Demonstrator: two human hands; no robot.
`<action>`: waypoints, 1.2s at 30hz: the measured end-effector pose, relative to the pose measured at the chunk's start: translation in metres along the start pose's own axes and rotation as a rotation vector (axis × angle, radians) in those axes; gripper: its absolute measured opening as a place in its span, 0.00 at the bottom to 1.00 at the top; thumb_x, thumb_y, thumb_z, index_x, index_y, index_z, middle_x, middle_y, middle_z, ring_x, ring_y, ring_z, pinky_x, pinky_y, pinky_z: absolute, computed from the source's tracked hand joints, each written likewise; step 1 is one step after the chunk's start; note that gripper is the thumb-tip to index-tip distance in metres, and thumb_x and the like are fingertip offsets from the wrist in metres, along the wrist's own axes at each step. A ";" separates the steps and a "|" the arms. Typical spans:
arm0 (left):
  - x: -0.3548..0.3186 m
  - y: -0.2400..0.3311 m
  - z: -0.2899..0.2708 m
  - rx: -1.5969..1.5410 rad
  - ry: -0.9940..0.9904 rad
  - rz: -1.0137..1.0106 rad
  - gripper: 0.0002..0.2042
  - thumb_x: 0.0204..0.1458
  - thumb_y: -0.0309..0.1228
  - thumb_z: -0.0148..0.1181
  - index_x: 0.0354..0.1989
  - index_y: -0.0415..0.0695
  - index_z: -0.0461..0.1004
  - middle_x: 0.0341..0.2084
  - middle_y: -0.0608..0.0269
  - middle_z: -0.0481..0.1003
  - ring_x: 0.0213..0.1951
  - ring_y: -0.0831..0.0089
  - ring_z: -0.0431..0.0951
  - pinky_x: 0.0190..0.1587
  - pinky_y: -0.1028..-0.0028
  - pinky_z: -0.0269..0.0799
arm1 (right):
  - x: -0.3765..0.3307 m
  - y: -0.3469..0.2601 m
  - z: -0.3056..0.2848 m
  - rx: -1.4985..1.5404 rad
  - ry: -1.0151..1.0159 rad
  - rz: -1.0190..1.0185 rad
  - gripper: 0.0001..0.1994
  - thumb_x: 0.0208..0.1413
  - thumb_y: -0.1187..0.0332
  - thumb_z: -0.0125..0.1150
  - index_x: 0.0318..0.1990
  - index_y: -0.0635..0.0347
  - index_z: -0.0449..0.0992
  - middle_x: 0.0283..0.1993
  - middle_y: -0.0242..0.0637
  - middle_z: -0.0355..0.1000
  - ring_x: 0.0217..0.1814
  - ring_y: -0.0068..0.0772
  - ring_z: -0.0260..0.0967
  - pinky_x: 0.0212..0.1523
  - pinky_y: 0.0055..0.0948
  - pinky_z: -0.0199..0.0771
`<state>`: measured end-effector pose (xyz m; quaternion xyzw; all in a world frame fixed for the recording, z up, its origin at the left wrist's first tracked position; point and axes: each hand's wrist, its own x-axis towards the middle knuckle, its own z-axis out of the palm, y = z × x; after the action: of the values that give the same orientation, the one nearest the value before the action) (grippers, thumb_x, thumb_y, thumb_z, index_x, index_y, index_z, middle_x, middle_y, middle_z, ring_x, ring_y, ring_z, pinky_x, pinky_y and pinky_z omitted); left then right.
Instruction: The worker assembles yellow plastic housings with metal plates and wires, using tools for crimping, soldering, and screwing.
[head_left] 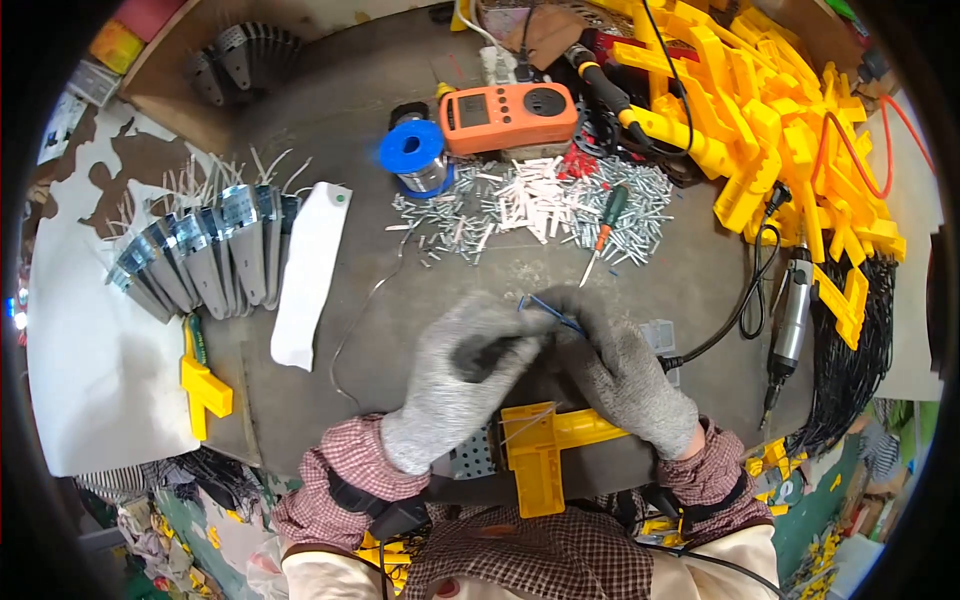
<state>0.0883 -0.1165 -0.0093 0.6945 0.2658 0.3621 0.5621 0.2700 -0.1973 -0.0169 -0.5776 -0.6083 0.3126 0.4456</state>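
Note:
Both my hands wear grey gloves and meet over the middle of the table. A thin blue wire [556,314] runs between their fingertips. My left hand [462,375], slightly blurred, pinches it from the left with thumb and fingers closed. On the other side my right hand [622,372] has its fingers closed on the same wire. Just below them, at the table's near edge, lies a yellow plastic housing [534,465] with a handle-like arm reaching right under my right hand. A green and orange screwdriver [605,228] rests beyond my fingertips, its tip toward me.
Screws [640,205] and white sleeves [540,200] are heaped at the back, beside a blue solder spool [412,150] and an orange meter [510,115]. Yellow housings [745,120] pile up at right near an electric screwdriver [793,310]. Grey wired parts [245,245] stand left.

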 end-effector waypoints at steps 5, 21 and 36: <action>0.041 0.004 -0.047 0.688 0.114 0.025 0.07 0.58 0.25 0.62 0.44 0.39 0.78 0.38 0.53 0.78 0.43 0.59 0.79 0.47 0.63 0.74 | 0.003 -0.004 -0.014 0.134 -0.026 0.367 0.11 0.70 0.66 0.48 0.54 0.62 0.67 0.32 0.43 0.72 0.32 0.35 0.75 0.34 0.34 0.74; 0.015 0.020 -0.010 0.033 -0.128 -0.345 0.10 0.59 0.21 0.62 0.49 0.40 0.76 0.40 0.65 0.77 0.42 0.77 0.78 0.49 0.75 0.76 | -0.007 -0.005 -0.012 0.427 -0.019 0.346 0.09 0.65 0.68 0.61 0.46 0.63 0.73 0.35 0.39 0.77 0.29 0.24 0.73 0.33 0.24 0.73; 0.016 -0.002 -0.028 -0.501 -0.042 -0.515 0.17 0.62 0.29 0.61 0.56 0.32 0.76 0.45 0.52 0.82 0.47 0.69 0.82 0.54 0.71 0.78 | -0.007 -0.016 -0.020 0.229 -0.054 0.410 0.09 0.61 0.73 0.64 0.48 0.61 0.79 0.31 0.37 0.78 0.32 0.20 0.75 0.34 0.25 0.75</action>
<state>0.0755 -0.0872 -0.0048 0.4527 0.3237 0.2481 0.7930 0.2811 -0.2089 0.0048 -0.6263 -0.4506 0.4790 0.4187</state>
